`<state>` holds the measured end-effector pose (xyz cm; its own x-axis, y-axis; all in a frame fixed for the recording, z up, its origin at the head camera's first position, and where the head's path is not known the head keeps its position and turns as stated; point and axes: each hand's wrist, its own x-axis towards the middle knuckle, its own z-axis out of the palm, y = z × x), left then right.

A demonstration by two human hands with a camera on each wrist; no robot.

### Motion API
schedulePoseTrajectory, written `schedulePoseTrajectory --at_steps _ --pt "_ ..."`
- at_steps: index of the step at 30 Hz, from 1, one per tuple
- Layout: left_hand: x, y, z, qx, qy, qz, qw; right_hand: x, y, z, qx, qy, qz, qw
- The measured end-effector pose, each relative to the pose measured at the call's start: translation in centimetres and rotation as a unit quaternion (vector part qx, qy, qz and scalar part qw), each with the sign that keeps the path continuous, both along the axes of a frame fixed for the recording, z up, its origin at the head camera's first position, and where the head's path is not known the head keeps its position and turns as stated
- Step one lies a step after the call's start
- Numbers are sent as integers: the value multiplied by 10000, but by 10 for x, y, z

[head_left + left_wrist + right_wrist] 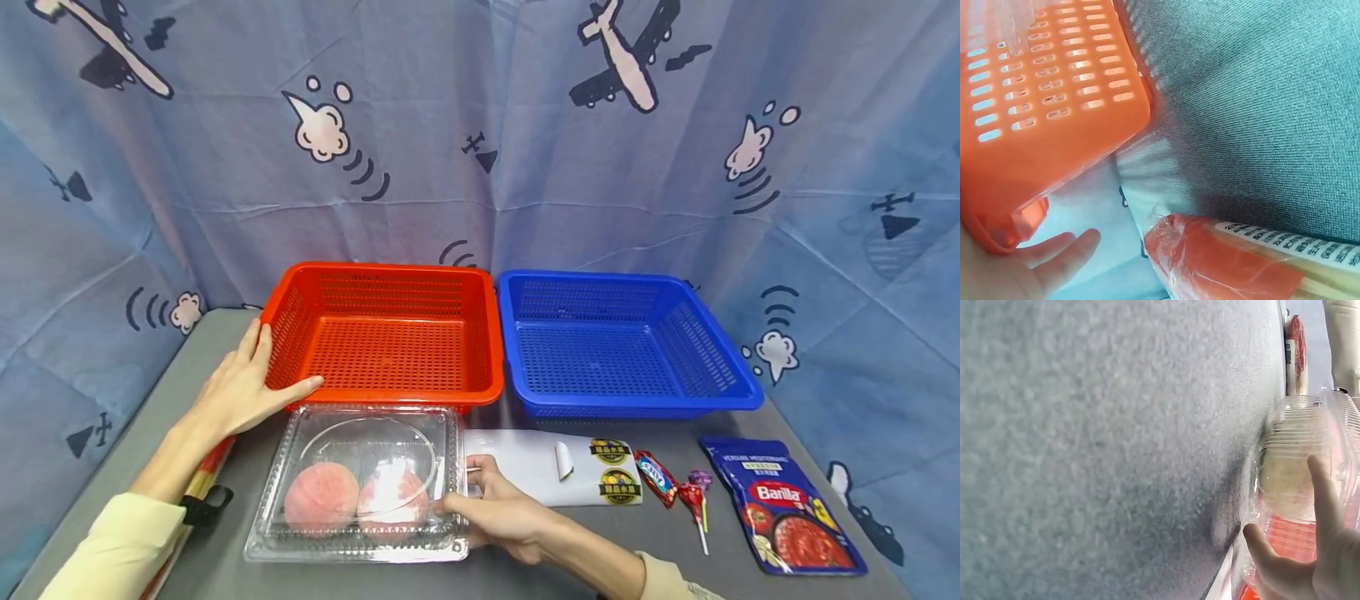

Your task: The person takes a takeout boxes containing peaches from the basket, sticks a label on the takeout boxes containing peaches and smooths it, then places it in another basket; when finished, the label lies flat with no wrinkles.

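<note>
A clear plastic clamshell box (360,483) with two pink peaches (322,496) lies on the grey table (525,575), just in front of an empty red basket (382,333). My right hand (468,492) grips the box's right edge, thumb on top and fingers at the side; the right wrist view shows the right hand's fingers (1325,494) against the clear box (1304,444). My left hand (255,379) rests flat on the red basket's front left corner, fingers straight; the left wrist view shows the left hand (1041,262) beneath the red basket's corner (1054,94).
An empty blue basket (622,346) stands right of the red one. A white sticker sheet (555,475), a wrapped candy (654,477), lollipops (693,498) and a Barilla pouch (783,517) lie at the front right. A red-orange packet (1241,262) lies under my left forearm. Curtains surround the table.
</note>
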<state>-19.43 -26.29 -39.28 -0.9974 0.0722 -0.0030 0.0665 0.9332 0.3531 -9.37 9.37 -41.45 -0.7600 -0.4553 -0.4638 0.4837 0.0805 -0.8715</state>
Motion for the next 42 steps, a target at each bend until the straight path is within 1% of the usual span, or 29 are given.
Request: schedulePoseTrajectory --at_steps 2,5,7,10,14,19,22,23,25,27,29,31,33,34,38,39,40,41,42 --pt "0 1 -1 12 46 21 10000 -1 -1 0 11 -11 -7 10000" --pt "0 2 -2 63 140 53 9999 -1 1 -1 204 130 39 9997" --pt "1 2 -3 121 240 80 9996 -2 4 -2 365 263 151 9989" --pt "4 1 -3 203 472 125 9986 -3 11 -2 512 426 408 9969" --pt "10 4 -3 254 830 133 9961 -7 22 1 435 623 636 9951" --pt "20 9 1 246 1197 -40 9925 -15 40 10 486 1227 515 9899" --pt "29 11 6 275 1250 -141 9917 -22 55 17 705 1643 358 9832" --pt "32 12 8 292 1246 -177 9916 -24 61 20 836 1791 312 9798" --pt "39 14 11 298 1253 -246 9914 -29 73 23 1199 2117 205 9697" --pt "48 16 13 302 1239 -317 9913 -33 85 26 1609 2434 107 9564" --pt "56 18 15 321 1230 -394 9911 -36 97 28 1930 2654 31 9446" --pt "64 20 15 341 1265 -473 9903 -38 108 29 2156 2787 -22 9359" --pt "72 21 13 359 1297 -557 9893 -39 118 29 2348 3012 11 9242" --pt "75 22 12 378 1308 -607 9888 -39 122 28 2480 3132 37 9167" --pt "89 26 7 415 1313 -783 9874 -40 135 23 3017 3771 309 8751" --pt "92 27 6 459 1300 -827 9870 -40 137 21 3126 3852 376 8675" --pt "96 27 5 493 1295 -871 9865 -40 139 20 3217 3899 455 8617" --pt "98 28 3 520 1298 -916 9859 -40 141 18 3278 3889 522 8594" --pt "101 29 2 546 1303 -965 9853 -40 143 17 3317 3838 582 8598"
